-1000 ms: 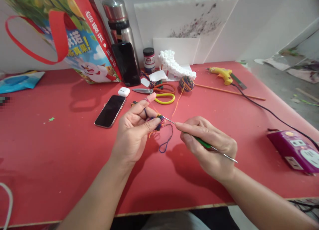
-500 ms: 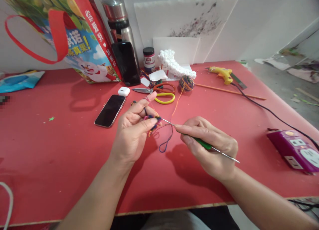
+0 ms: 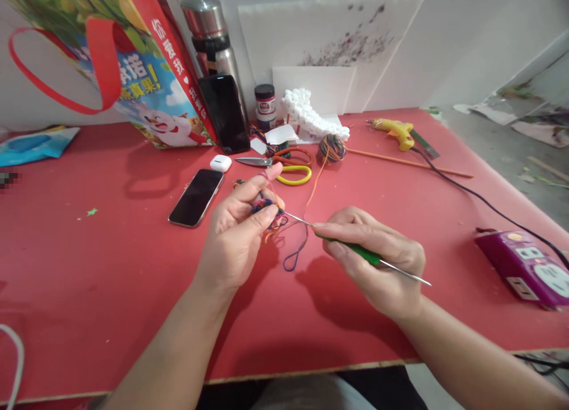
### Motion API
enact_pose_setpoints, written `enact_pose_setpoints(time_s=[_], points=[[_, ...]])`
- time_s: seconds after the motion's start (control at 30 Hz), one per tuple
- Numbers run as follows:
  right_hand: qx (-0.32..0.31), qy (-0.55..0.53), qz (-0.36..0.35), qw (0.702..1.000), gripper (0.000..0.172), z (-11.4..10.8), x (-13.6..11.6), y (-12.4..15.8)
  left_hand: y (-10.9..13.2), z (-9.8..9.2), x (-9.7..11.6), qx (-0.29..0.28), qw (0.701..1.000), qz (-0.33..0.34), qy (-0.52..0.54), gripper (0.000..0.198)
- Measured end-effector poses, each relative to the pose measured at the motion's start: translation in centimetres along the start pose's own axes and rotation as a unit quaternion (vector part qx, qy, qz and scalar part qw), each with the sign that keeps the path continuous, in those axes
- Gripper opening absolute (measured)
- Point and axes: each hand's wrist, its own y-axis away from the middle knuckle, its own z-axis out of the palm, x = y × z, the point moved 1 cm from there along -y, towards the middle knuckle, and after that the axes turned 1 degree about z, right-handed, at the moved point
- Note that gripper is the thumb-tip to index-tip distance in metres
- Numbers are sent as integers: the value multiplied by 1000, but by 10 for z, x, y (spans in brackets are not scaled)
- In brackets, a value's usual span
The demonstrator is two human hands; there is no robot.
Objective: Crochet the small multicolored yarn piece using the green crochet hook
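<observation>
One small crocheted piece point(image 3: 262, 205), likely soft, light and stretchy, sits mid-frame, pinched by the left hand point(image 3: 235, 238); its edge seems the best hold. The right hand point(image 3: 376, 279) grips a green-handled hook point(image 3: 365, 254), probably stiff and slick.

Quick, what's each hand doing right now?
Left hand: closed, pinching the small multicolored yarn piece, yarn looped over a raised finger.
Right hand: closed around the green-handled hook.
</observation>
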Motion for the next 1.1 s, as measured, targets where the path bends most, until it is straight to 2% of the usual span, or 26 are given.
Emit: enact_pose_setpoints(time_s=[0.23, 0.57, 0.77, 0.97, 1.1], points=[[-10, -44, 63, 997, 40, -5, 3, -1, 3, -5, 0, -32, 996, 24, -81, 33], [-53, -101, 136, 984, 27, -12, 11, -2, 1, -6, 2, -52, 994, 5, -93, 30], [-67, -189, 210, 957, 23, -14, 16, -2, -2, -8, -2, -73, 997, -2, -28, 24], [-71, -294, 275, 913, 18, -12, 16, -12, -1, -3, -1, -112, 990, -72, 53, 28], [-55, -334, 305, 890, 15, -10, 18, -12, 3, 4, -5, -108, 982, -106, 116, 29]])
